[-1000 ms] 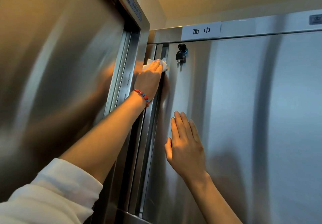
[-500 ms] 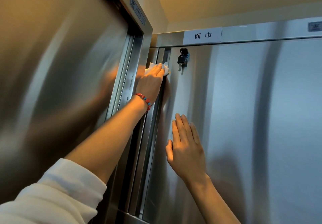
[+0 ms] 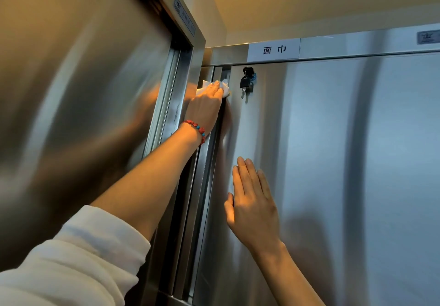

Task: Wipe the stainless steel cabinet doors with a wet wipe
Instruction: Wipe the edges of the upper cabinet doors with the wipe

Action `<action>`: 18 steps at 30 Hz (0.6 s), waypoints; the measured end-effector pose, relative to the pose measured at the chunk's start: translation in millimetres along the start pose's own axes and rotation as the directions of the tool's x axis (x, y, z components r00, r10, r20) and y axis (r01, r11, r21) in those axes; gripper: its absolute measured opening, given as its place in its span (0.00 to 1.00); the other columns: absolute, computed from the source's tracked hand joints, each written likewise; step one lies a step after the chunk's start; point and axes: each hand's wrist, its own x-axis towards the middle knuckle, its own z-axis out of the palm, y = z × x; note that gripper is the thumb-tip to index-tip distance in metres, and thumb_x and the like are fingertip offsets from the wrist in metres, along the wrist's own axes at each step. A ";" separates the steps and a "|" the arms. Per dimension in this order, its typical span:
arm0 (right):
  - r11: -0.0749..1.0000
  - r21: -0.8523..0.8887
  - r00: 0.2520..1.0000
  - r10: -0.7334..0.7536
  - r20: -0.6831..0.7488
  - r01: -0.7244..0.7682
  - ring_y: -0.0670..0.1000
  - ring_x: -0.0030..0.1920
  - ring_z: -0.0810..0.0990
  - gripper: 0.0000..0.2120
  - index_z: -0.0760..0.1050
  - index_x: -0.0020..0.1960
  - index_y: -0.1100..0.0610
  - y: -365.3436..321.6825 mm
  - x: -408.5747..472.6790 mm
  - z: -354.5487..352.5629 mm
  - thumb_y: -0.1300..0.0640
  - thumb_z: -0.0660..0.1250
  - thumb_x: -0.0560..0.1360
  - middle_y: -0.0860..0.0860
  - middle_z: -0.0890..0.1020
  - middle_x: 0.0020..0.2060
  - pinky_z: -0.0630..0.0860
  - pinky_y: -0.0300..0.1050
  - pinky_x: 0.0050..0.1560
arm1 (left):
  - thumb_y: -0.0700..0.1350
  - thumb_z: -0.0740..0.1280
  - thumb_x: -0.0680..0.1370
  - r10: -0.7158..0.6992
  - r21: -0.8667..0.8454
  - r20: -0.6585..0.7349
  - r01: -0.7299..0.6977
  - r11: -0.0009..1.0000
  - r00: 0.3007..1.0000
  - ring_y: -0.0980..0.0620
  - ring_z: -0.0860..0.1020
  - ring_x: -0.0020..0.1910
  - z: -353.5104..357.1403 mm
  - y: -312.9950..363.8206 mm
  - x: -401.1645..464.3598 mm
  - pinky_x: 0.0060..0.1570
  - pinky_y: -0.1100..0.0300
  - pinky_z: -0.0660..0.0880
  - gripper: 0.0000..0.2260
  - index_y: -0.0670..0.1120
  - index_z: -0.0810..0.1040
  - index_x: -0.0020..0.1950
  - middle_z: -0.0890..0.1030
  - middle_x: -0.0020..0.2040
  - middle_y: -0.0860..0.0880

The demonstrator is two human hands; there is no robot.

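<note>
White wipe (image 3: 223,86) against steel door (image 3: 333,163) top-left edge.

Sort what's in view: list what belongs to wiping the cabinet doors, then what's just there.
Part of the job:
wet wipe, pressed by the left hand at the door's upper left edge
cabinet door
right hand, flat on the door

Just there:
keys hanging in the lock
white label
beaded bracelet
</note>
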 end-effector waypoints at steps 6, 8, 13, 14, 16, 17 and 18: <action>1.000 -0.007 1.000 -0.003 -0.006 0.003 0.58 0.69 0.68 0.28 0.74 0.65 0.63 1.4 -1.0 1.8 0.54 0.71 0.68 0.60 0.72 0.66 0.61 0.56 0.69 | 0.31 0.54 0.79 -0.022 -0.027 -0.011 0.022 0.999 1.000 0.47 0.60 0.73 -0.7 1.8 12.5 0.70 0.55 0.58 0.22 0.40 0.62 0.73 0.62 0.74 0.43; 1.000 -0.013 1.000 -0.003 -0.010 0.002 0.58 0.68 0.69 0.28 0.74 0.65 0.63 1.6 -0.8 2.3 0.54 0.72 0.68 0.60 0.72 0.66 0.61 0.57 0.69 | 0.31 0.54 0.79 -0.024 -0.030 -0.012 0.023 0.999 1.000 0.47 0.59 0.73 2.2 1.5 8.9 0.70 0.55 0.58 0.22 0.40 0.61 0.73 0.61 0.74 0.43; 1.000 -0.012 1.000 -0.003 -0.005 0.003 0.58 0.68 0.69 0.28 0.74 0.65 0.63 1.2 -0.7 1.6 0.53 0.72 0.68 0.60 0.72 0.66 0.62 0.56 0.69 | 0.32 0.55 0.80 -0.004 -0.014 -0.005 0.004 1.000 1.000 0.47 0.60 0.73 3.9 -1.6 7.0 0.70 0.54 0.60 0.21 0.40 0.62 0.73 0.62 0.74 0.43; 1.000 -0.012 1.000 -0.003 -0.004 0.003 0.58 0.69 0.68 0.28 0.73 0.65 0.63 1.2 -0.5 1.5 0.54 0.71 0.68 0.60 0.72 0.66 0.62 0.56 0.69 | 0.31 0.55 0.79 0.000 -0.016 -0.003 0.000 1.000 1.000 0.47 0.60 0.73 3.0 -1.9 9.5 0.70 0.53 0.61 0.22 0.40 0.62 0.73 0.62 0.74 0.43; 1.000 -0.009 1.000 -0.001 0.001 0.001 0.58 0.69 0.68 0.28 0.73 0.66 0.63 0.9 -0.4 1.3 0.54 0.70 0.68 0.60 0.72 0.67 0.62 0.56 0.69 | 0.30 0.54 0.79 -0.009 -0.029 0.000 0.009 1.000 1.000 0.46 0.60 0.73 0.3 -1.8 15.7 0.70 0.52 0.61 0.22 0.40 0.63 0.73 0.62 0.74 0.43; 1.000 -0.005 1.000 0.001 0.003 -0.001 0.58 0.69 0.68 0.28 0.73 0.66 0.63 0.9 -0.4 1.1 0.54 0.70 0.68 0.60 0.72 0.67 0.62 0.56 0.69 | 0.30 0.54 0.79 -0.014 -0.033 -0.001 0.014 0.999 1.000 0.46 0.60 0.73 -0.4 -1.7 19.1 0.70 0.52 0.60 0.23 0.40 0.62 0.73 0.62 0.74 0.43; 1.000 -0.002 1.000 0.003 0.004 -0.003 0.58 0.69 0.68 0.28 0.73 0.66 0.63 1.2 -0.2 0.8 0.54 0.70 0.68 0.60 0.72 0.66 0.62 0.56 0.69 | 0.29 0.53 0.79 -0.016 -0.035 -0.002 0.016 0.999 1.000 0.46 0.60 0.73 -0.7 -1.3 21.8 0.70 0.52 0.59 0.23 0.40 0.62 0.73 0.61 0.74 0.43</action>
